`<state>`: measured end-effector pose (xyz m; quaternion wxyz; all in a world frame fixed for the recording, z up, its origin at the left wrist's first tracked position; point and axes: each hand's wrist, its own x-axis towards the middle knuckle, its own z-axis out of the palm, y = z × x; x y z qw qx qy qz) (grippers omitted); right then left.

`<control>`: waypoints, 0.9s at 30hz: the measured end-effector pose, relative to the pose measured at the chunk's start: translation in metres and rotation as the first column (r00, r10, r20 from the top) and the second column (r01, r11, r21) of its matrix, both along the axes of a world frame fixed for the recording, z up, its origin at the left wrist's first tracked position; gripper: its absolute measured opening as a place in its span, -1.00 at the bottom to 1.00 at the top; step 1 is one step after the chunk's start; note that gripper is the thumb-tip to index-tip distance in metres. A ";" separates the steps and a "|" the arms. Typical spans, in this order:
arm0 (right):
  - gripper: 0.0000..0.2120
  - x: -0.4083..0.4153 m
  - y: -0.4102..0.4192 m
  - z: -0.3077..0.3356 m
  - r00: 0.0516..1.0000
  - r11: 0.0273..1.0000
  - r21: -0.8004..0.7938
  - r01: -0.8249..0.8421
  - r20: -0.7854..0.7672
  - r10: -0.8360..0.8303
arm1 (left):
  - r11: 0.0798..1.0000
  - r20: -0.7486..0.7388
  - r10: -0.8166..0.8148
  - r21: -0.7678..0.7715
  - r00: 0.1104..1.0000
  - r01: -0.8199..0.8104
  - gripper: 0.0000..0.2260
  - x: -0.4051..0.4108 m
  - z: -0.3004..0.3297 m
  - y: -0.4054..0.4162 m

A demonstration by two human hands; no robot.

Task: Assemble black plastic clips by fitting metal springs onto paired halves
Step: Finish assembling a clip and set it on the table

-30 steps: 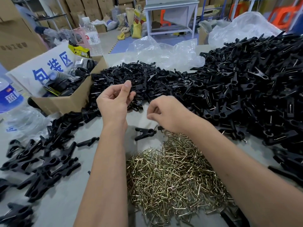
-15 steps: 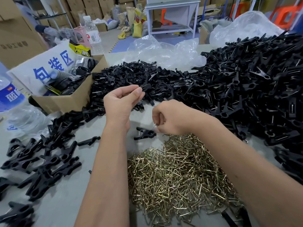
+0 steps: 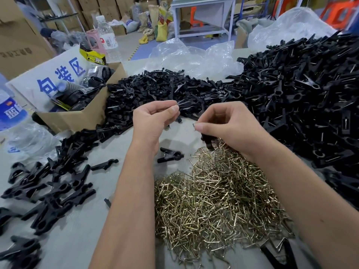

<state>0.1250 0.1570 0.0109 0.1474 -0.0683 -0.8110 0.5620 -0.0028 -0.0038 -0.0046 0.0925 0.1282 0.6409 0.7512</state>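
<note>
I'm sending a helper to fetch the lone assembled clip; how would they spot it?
Start at the heap of brass-coloured springs nearest the person. Just beyond its far-left edge, on bare grey table under the left hand, lies one black clip. It sits alone, apart from every pile.

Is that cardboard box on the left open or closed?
Open. The cardboard box has its flap up and no lid, so black parts inside it show over the rim.

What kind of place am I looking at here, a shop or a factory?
Most likely a small factory or packing workshop. Huge heaps of black clip parts and a pile of metal springs cover the table, and stacked cardboard cartons line the back.
</note>
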 end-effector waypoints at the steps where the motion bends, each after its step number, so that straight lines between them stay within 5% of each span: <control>1: -0.91 0.000 0.001 -0.001 1.000 0.995 -0.096 0.001 0.009 0.000 | 1.000 -0.004 -0.002 -0.026 1.000 0.001 -0.89 0.001 0.000 0.000; 6: -0.93 -0.001 0.000 -0.004 0.999 0.903 -0.429 -0.031 -0.042 0.014 | 0.998 -0.019 -0.017 -0.065 1.000 0.016 -0.85 0.003 0.001 0.000; 18: -0.91 -0.001 -0.008 -0.018 0.895 0.763 -0.601 0.240 -0.167 -0.413 | 0.972 -0.171 -0.233 -0.084 0.957 0.221 -0.67 0.004 -0.005 0.003; 27: -0.91 -0.003 -0.010 -0.022 0.893 0.805 -0.507 0.307 -0.138 -0.428 | 0.922 -0.171 -0.387 -0.093 0.906 0.376 -0.71 0.007 -0.005 0.004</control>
